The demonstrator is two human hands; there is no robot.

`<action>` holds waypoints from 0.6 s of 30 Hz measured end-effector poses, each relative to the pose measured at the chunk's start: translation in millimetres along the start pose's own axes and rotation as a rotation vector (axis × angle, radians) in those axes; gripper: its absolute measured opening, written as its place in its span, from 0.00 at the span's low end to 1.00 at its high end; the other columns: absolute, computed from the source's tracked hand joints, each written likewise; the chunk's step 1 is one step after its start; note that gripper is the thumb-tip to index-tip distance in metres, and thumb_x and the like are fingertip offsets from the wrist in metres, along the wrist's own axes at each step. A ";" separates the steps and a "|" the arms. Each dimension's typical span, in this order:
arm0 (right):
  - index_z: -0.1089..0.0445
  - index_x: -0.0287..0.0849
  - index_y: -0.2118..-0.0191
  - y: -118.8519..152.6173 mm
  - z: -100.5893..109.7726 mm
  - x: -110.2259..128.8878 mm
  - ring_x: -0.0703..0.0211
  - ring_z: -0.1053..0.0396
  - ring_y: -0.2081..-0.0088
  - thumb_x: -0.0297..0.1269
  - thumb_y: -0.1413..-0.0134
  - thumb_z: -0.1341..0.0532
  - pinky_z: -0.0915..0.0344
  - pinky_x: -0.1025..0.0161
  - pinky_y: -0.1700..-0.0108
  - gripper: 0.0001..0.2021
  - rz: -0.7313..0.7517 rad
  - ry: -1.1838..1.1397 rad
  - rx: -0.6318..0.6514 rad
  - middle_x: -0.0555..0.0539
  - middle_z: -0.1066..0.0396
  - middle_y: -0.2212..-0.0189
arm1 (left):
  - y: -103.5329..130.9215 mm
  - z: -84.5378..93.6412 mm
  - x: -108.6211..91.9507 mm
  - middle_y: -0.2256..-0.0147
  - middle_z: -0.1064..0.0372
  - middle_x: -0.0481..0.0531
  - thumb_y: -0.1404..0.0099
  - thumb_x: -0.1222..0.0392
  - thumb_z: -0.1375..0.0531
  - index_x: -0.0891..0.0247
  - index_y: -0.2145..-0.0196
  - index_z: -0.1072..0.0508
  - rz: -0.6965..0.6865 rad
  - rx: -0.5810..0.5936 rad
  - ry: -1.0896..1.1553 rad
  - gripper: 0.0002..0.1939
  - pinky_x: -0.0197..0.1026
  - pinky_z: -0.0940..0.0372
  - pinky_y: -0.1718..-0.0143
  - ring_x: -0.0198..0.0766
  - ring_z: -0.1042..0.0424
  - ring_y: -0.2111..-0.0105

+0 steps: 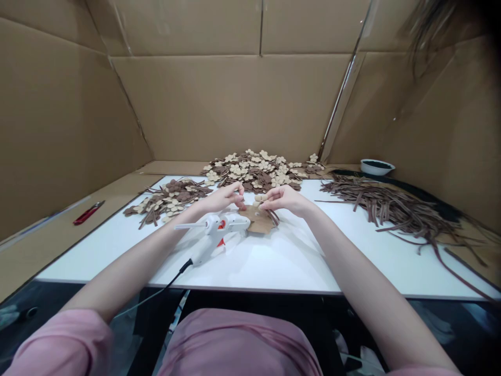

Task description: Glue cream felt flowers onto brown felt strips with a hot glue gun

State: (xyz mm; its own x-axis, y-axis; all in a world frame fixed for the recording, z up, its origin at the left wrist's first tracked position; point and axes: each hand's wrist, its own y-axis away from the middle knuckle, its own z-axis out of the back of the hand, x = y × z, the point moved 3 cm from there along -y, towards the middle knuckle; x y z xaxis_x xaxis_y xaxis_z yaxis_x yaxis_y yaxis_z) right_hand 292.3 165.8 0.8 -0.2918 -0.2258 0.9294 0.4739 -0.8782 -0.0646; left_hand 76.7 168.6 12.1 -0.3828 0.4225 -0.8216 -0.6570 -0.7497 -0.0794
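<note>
My right hand (285,200) pinches a small cream flower (260,198) between thumb and fingers. Thin brown strips (273,215) trail below that hand; whether they are joined to the flower is hard to see. Facing it, my left hand (230,197) has its fingers curled and the fingertips pressed together. Anything between those tips is too small to make out. Under both hands lies a piece of brown cardboard (261,225) on the white board. A white glue gun (211,235) with an orange trigger rests in front of the cardboard, its nozzle side toward it.
A big heap of cream and brown flowers (254,172) lies at the back. To the left are flowers with strips (172,201) and a red cutter (89,212). Brown strips (379,203) and a white bowl (376,167) lie right. Cardboard walls surround the white board (274,271).
</note>
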 end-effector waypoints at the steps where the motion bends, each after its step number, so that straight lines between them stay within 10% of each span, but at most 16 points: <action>1: 0.30 0.38 0.76 -0.1 0.1 -0.3 0.67 0.41 0.77 0.46 0.67 0.27 0.47 0.65 0.74 0.18 -0.002 -0.001 0.000 0.52 0.35 0.80 | 0.1 0.6 -0.1 0.63 0.24 0.57 0.33 0.47 0.46 0.61 0.62 0.42 0.002 -0.001 -0.025 0.14 0.41 0.38 0.58 0.45 0.25 0.56; 10: 0.28 0.37 0.73 2.1 -1.0 3.6 0.63 0.35 0.75 0.45 0.69 0.27 0.40 0.63 0.71 0.18 -0.040 -0.032 -0.010 0.49 0.30 0.77 | -0.9 0.4 0.5 0.67 0.25 0.54 0.32 0.41 0.48 0.60 0.60 0.44 -0.001 0.006 0.004 0.18 0.40 0.38 0.61 0.42 0.24 0.62; 18: 0.28 0.37 0.74 -0.6 0.3 -0.5 0.66 0.38 0.76 0.46 0.69 0.26 0.43 0.65 0.73 0.19 -0.019 -0.020 -0.009 0.51 0.33 0.79 | -7.8 -3.7 12.9 0.66 0.26 0.54 0.43 0.56 0.35 0.66 0.70 0.36 -0.039 -0.102 0.260 0.13 0.36 0.37 0.67 0.35 0.28 0.69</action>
State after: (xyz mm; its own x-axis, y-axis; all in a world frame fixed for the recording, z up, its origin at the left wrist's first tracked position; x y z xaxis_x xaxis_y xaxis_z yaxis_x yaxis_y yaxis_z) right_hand 292.4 166.6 0.4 -0.2840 -0.2003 0.9377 0.4611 -0.8860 -0.0496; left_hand 79.3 178.0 0.1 -0.1704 0.3169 -0.9330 -0.5938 -0.7887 -0.1595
